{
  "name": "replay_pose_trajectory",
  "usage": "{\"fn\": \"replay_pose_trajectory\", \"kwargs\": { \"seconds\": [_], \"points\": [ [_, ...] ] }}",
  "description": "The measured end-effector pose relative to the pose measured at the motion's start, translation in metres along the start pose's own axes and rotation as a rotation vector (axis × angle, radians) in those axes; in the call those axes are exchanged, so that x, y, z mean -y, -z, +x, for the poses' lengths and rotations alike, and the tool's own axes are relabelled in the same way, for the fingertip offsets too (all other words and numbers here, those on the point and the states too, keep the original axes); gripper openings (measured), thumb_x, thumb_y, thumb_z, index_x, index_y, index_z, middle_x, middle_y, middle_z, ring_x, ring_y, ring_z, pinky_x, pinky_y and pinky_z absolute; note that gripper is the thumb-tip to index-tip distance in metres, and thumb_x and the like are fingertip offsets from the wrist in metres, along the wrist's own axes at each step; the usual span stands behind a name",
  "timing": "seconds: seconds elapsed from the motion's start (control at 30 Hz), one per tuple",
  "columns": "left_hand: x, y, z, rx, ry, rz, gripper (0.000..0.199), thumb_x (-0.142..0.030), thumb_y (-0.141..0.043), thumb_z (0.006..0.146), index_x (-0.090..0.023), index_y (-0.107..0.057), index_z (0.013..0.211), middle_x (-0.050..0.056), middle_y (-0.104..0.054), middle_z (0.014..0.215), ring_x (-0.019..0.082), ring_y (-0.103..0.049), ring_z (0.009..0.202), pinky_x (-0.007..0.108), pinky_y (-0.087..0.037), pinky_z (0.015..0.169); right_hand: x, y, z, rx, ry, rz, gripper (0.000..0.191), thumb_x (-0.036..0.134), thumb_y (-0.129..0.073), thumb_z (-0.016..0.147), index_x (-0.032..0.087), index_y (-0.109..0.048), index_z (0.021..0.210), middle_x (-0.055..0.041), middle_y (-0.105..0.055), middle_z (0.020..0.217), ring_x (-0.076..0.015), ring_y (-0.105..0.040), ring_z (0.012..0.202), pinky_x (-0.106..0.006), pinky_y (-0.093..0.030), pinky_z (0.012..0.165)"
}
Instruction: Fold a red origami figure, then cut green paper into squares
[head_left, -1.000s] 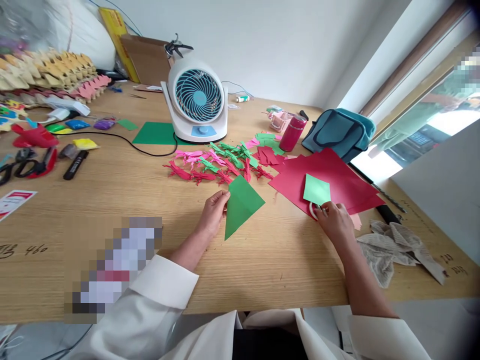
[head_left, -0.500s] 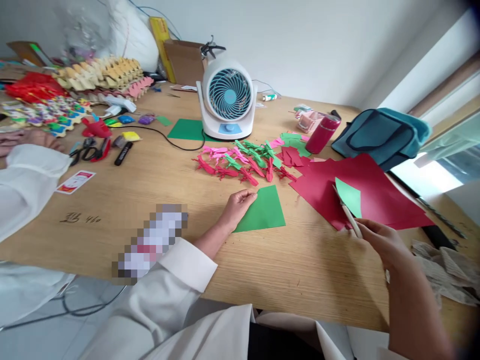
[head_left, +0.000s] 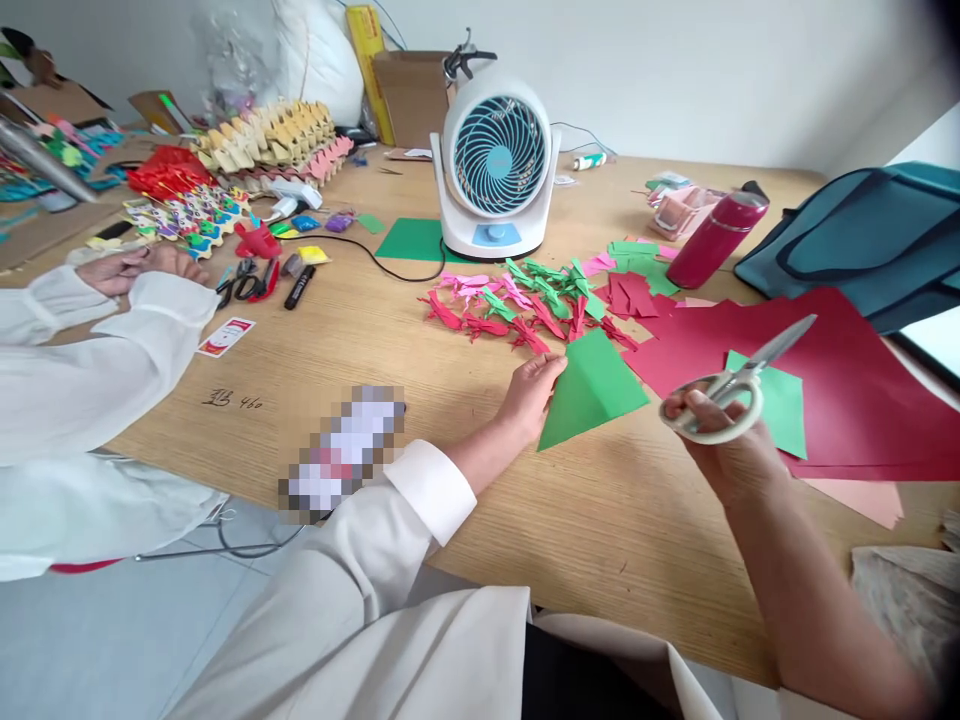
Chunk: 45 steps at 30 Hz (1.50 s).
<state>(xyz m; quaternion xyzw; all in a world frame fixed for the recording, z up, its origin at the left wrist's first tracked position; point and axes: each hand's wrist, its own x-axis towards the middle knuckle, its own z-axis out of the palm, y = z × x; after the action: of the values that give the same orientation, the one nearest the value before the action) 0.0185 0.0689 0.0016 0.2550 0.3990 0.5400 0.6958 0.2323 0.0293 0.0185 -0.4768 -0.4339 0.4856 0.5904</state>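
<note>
A sheet of green paper [head_left: 600, 385] is pinched by its left edge in my left hand [head_left: 531, 395]; it has a crease and tilts up off the table. My right hand [head_left: 724, 440] grips a pair of scissors [head_left: 780, 345] with cream handles, their blades pointing up and to the right. Behind that hand, a smaller green piece [head_left: 784, 405] lies on large red sheets [head_left: 885, 400]. Just beyond the green sheet are several twisted paper pieces [head_left: 525, 300] in red, green and pink.
A white fan [head_left: 499, 160] stands at the back. At right are a red bottle [head_left: 716, 240] and a blue bag [head_left: 840, 240]. A blurred-out object [head_left: 341, 450] lies left of my arm. A co-worker's hands [head_left: 142, 268] rest at far left, near black-handled scissors [head_left: 244, 282].
My right hand has lifted the scissors off the red sheets and turned them, blades now up and right. The green sheet has been raised and tilted. The view has shifted right.
</note>
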Motion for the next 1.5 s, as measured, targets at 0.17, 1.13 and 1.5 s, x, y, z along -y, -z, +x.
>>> {"fn": "replay_pose_trajectory", "kwargs": {
  "seconds": [0.17,1.13,1.5],
  "points": [
    [0.010,-0.013,0.007,-0.073,-0.043,-0.141,0.023,-0.032,-0.074,0.072,-0.017,-0.056,0.072,-0.005,-0.053,0.060,0.008,-0.047,0.053,0.022,-0.035,0.055,-0.018,-0.041,-0.013,0.016,-0.119,-0.111,0.036,0.043,-0.080,0.067,0.021,-0.056,0.081,-0.0001,-0.063,0.073,-0.0168,-0.059,0.066,-0.032,-0.048,0.060],
    [0.005,-0.003,0.001,0.039,-0.051,-0.039,0.035,-0.044,-0.078,0.067,-0.019,-0.058,0.081,-0.002,-0.066,0.077,0.010,-0.061,0.068,0.022,-0.047,0.062,-0.034,-0.061,-0.034,-0.014,-0.111,-0.139,0.035,0.038,-0.078,0.067,0.021,-0.058,0.090,0.0009,-0.064,0.080,-0.0152,-0.057,0.069,-0.031,-0.049,0.067],
    [0.026,-0.007,-0.013,0.149,0.018,0.153,0.038,-0.044,-0.084,0.063,-0.015,-0.064,0.074,-0.001,-0.064,0.071,0.009,-0.057,0.063,0.023,-0.047,0.063,-0.027,-0.057,-0.035,-0.168,-0.053,-0.103,0.036,0.039,-0.078,0.069,0.022,-0.048,0.080,0.0053,-0.049,0.071,-0.0115,-0.046,0.062,-0.027,-0.043,0.061]
  ]
}}
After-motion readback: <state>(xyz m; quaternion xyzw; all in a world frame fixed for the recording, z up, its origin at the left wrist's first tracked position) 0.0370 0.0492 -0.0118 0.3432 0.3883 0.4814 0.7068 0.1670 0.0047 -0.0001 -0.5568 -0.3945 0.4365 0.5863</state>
